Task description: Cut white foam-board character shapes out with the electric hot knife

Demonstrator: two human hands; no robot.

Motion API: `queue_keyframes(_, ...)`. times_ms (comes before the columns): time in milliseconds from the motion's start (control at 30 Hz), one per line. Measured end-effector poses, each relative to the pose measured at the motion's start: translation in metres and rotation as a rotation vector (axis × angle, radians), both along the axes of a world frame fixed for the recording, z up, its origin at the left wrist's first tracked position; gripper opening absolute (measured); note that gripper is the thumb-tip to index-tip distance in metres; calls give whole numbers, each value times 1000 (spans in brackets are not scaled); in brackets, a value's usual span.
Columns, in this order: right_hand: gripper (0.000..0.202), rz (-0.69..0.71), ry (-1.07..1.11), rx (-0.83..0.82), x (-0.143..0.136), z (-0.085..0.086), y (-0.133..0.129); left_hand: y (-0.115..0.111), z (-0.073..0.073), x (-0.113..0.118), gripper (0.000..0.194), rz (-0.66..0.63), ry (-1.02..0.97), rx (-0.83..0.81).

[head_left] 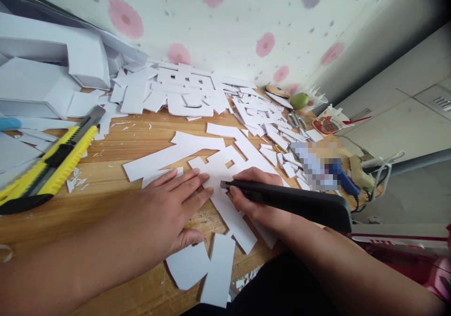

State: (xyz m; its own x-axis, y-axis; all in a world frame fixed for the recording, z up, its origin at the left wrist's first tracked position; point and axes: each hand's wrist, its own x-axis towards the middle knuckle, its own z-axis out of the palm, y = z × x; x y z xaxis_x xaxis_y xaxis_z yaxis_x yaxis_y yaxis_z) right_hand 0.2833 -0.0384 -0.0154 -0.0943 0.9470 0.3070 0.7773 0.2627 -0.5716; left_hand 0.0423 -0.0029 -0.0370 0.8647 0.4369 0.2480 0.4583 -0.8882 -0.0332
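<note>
My right hand [259, 196] is closed around a black utility knife [292, 201], its short blade tip close to a white foam board cutout [230, 212]. That cutout has a small square hole and long strips, and lies flat on the table. My left hand [179, 205] rests flat with fingers stretched, fingertips on the cutout's left edge. Other white cut pieces [176, 151] lie just beyond my hands. Two loose pieces, a rounded one [188, 265] and a rectangular one [218, 269], are near my left thumb and the table's front edge.
A large yellow utility knife [52, 161] lies at left. White scraps and cut characters [190, 90] pile along the wall, beside white box-like forms [35, 81]. Scissors [297, 120], a green fruit [299, 101], a food cup [329, 120] and a blue-handled tool [343, 177] sit at right.
</note>
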Motion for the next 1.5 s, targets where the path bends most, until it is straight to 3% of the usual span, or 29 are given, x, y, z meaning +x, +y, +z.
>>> queue_keyframes(300, 16, -18, 104, -109, -2, -13, 2, 12, -28, -15, 76, -39, -66, 49)
queue_keyframes(500, 24, 37, 240, -33, -3, 5, 3, 27, -36, -22, 74, -98, -78, 152)
queue_keyframes(600, 30, 106, 188, 45, 13, 20, -1, 31, -32, -26, 67, -74, -81, 92)
queue_keyframes(700, 32, 195, 59, 51, 43, 29, -5, 37, -26, -30, 59, 85, -186, -35)
queue_keyframes(800, 31, 281, -59, 1, 75, 27, -5, 45, -21, -31, 50, 241, -227, -123)
queue_keyframes(900, 37, 281, -142, -30, 90, 19, -3, 51, -17, -24, 48, 320, -193, -165)
queue_keyframes(1100, 40, 446, 225, -139, 65, 9, -7, 49, 2, 3, 69, 453, -45, -283)
queue_keyframes(1300, 37, 216, 291, -244, 39, -2, -14, 53, 19, 30, 71, 523, 27, -319)
queue_keyframes(1500, 41, 164, 335, -239, 31, -4, -18, 53, 22, 46, 68, 599, 58, -308)
